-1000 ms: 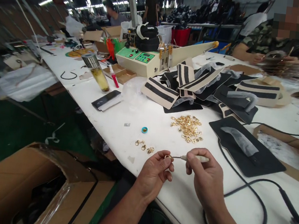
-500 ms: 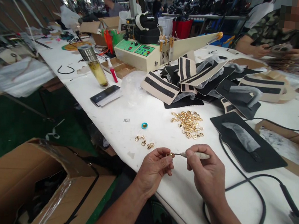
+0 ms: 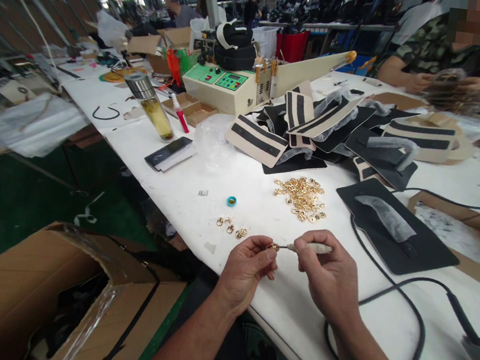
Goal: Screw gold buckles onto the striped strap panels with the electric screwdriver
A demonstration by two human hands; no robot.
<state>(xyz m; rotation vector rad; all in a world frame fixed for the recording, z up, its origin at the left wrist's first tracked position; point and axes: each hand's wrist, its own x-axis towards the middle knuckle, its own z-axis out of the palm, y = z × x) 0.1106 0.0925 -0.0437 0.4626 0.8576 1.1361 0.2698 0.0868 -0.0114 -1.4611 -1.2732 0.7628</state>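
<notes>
Between thumb and fingers, my left hand (image 3: 252, 262) pinches a small gold metal fitting (image 3: 274, 246). My right hand (image 3: 329, 271) grips a screwdriver (image 3: 321, 249) by its pale handle, the thin shaft pointing left with its tip at the fitting. Whether the tip sits in a screw is too small to tell. Just beyond my left hand lie several loose gold fittings (image 3: 230, 228) and a small blue-rimmed round container (image 3: 231, 201). A bigger pile of gold fittings (image 3: 301, 197) is spread on the white table (image 3: 207, 165) beyond my right hand.
Black panels with plastic-wrapped handles (image 3: 395, 226) lie at right beside a black cable (image 3: 421, 316). Further back stand a glass bottle (image 3: 157, 114), a phone (image 3: 167, 153) and a green-and-cream machine (image 3: 220, 88). A cardboard box (image 3: 129, 317) is at lower left. Another person (image 3: 461, 61) works across the table.
My right hand and the screwdriver have shifted slightly left. The left hand keeps its hold on the fitting. Across the table, the other person's hands have moved a little.
</notes>
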